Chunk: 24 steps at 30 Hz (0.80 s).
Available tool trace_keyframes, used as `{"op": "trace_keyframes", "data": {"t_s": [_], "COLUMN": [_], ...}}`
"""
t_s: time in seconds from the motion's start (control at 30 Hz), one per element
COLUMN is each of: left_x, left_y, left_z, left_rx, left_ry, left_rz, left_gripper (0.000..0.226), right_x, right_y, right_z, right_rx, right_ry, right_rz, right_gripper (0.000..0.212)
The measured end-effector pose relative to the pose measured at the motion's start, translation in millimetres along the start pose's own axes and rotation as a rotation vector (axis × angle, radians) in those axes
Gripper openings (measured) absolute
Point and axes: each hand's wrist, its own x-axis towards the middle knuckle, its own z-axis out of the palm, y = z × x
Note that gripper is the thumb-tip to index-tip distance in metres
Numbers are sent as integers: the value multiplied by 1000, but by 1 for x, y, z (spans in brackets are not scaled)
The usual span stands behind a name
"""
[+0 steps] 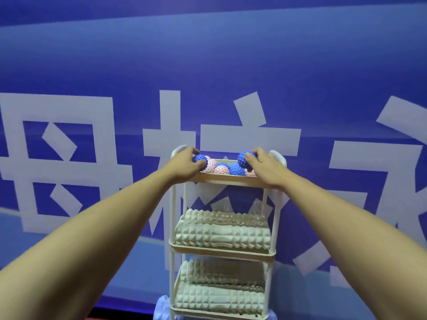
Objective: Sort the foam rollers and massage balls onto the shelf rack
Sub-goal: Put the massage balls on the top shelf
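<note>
Both hands at the top tray (227, 179) of the shelf rack (172, 227): left grip (186, 163) curled round a blue ball (200, 160), right grip (260, 163) round another blue ball (246, 158). Foam rollers (223, 236) already fill the lower shelves. Placing step; next I judge: lower both among the pink balls (213, 166), then release.

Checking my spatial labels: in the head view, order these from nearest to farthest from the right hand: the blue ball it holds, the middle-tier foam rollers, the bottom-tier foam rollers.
1. Blue ball, gripped in the right hand over the top tier's right end.
2. Middle-tier foam rollers, one tier below.
3. Bottom-tier foam rollers, lowest on the shelf rack.
</note>
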Motion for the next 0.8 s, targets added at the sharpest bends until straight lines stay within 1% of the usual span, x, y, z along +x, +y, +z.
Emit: {"op": "trace_keyframes", "data": {"t_s": [0.1, 0.2, 0.27, 0.33, 0.4, 0.47, 0.53, 0.6, 0.7, 0.8], "left_x": [13, 21, 27, 33, 42, 46, 46, 46, 52, 60], "left_y": [-10, -12, -11, -6, -5, -12, -21, -27, -28, -34], "left_z": [2, 5, 8, 11, 18, 28, 39, 47, 48, 50], "left_rx": [13, 95, 137, 149, 165, 216, 376, 521, 630, 724], "left_ry": [-25, -68, -4, 71, 96, 93, 73, 37, -42, -97], "left_rz": [-61, -67, -30, 3, 27, 46, 82, 141, 213, 233], "left_gripper": [28, 37, 45, 46, 45, 48, 51, 52, 47, 55], "right_x": [10, 18, 25, 37, 52, 67, 82, 92, 100, 102], "right_y": [6, 6, 3, -1, -3, -4, -6, -8, -8, -7], "right_z": [2, 6, 9, 12, 17, 23, 31, 41, 55, 56], "right_rx": [1, -8, -37, -67, -66, -61, -59, -70, -144, -164], "right_ry": [46, 57, 42, 16, 2, 14, 44, 56, 89, 92], "right_rz": [2, -16, -27, -38, -29, 0, 17, 27, -3, -18], "right_gripper": [50, 50, 50, 49, 49, 44, 35, 32, 38, 40]}}
